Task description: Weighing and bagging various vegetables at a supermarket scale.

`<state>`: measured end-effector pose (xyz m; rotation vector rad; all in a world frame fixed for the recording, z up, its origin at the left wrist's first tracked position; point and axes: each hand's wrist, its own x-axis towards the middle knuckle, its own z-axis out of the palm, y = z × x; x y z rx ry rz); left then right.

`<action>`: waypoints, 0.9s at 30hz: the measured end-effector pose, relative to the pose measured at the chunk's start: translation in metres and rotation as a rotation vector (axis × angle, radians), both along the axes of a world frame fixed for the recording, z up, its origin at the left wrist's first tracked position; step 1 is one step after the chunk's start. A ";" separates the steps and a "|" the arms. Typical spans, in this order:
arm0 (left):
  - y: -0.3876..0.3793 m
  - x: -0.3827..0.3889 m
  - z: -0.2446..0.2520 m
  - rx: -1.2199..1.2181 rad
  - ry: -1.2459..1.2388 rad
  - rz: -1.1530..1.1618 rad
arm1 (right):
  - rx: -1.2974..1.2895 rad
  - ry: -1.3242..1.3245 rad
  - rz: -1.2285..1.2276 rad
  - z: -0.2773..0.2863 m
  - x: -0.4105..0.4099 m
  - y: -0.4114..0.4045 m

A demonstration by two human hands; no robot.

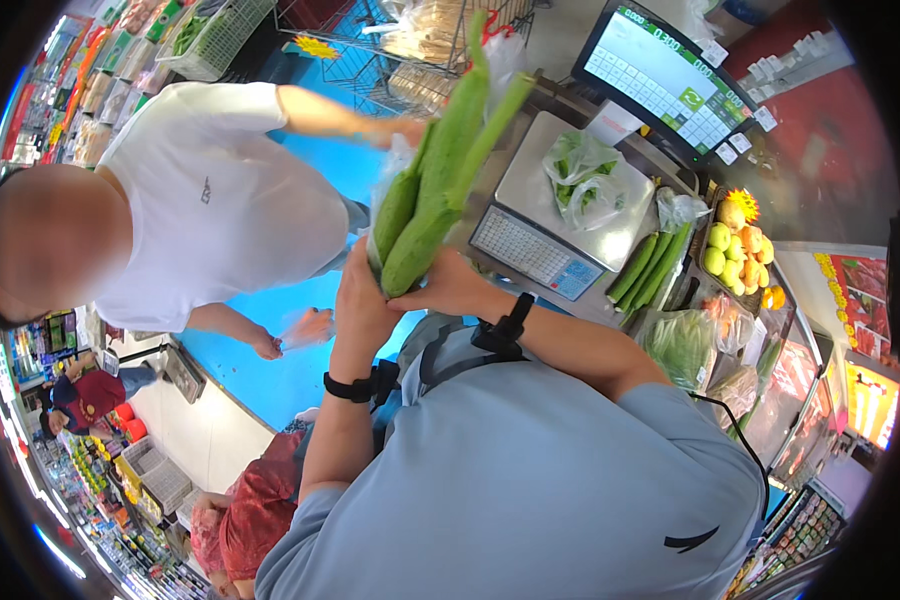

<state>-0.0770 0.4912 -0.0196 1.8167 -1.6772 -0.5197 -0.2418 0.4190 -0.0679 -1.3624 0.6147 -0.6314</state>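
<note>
Several long green luffa gourds point(435, 202) stand out in front of my chest, with a clear plastic bag point(381, 180) along their left side. My left hand point(367, 296) wraps the lower left end of the bundle. From the other side, my right hand point(457, 281) grips the same lower end, its thumb close to my left hand. To the right, a weighing scale point(521, 161) with a keypad bears a knotted clear bag of leafy greens point(585, 176). More long green vegetables point(652, 262) lie beside the scale.
A lit touchscreen point(664, 82) stands behind the scale. Fruit fills a basket point(709, 259) at the right, near bagged vegetables point(675, 345). A person in a white shirt point(225, 195) faces me at the left, one arm reaching behind the gourds. Wire racks point(360, 75) stand at the back.
</note>
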 end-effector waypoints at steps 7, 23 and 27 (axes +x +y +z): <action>-0.005 0.022 -0.003 0.042 -0.054 0.038 | 0.014 -0.038 -0.039 0.002 0.023 -0.007; -0.012 0.051 -0.029 -0.031 0.026 0.033 | 0.076 -0.112 -0.235 -0.008 0.058 -0.003; -0.030 0.046 -0.032 -0.072 0.236 0.024 | 0.067 -0.010 -0.337 -0.017 0.076 0.000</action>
